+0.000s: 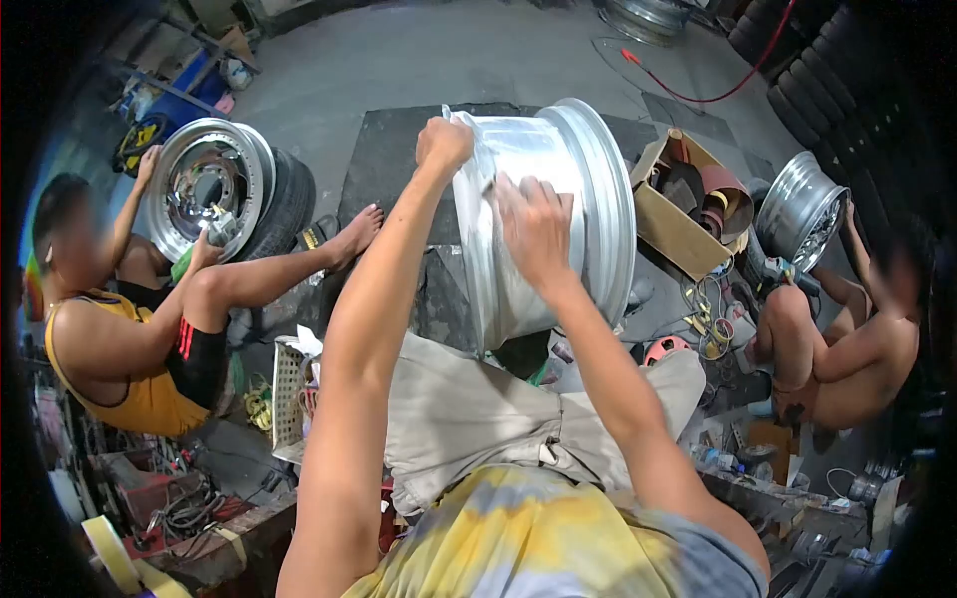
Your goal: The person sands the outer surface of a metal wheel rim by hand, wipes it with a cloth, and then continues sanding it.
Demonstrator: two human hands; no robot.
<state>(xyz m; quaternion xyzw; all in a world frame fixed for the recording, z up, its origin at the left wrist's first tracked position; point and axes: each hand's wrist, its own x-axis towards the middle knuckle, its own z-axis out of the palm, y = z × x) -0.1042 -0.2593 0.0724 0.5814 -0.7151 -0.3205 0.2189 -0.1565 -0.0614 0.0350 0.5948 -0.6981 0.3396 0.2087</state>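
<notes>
A large silver wheel rim (588, 229) stands on its edge between my knees, its barrel facing me. My left hand (445, 143) is closed around the rim's upper left edge. My right hand (535, 227) lies against the barrel, its fingers spread and slightly blurred by motion. Near its fingertips, around the left edge of the barrel, the surface looks dull grey; whether something thin lies under the fingers cannot be made out.
Co-workers sit at left (130, 309) and right (847, 329), each with a power tool at a rim. A cardboard box (681, 235) of abrasive rolls stands right of my rim. A white basket (288, 399) is by my left leg; cables lie on the floor.
</notes>
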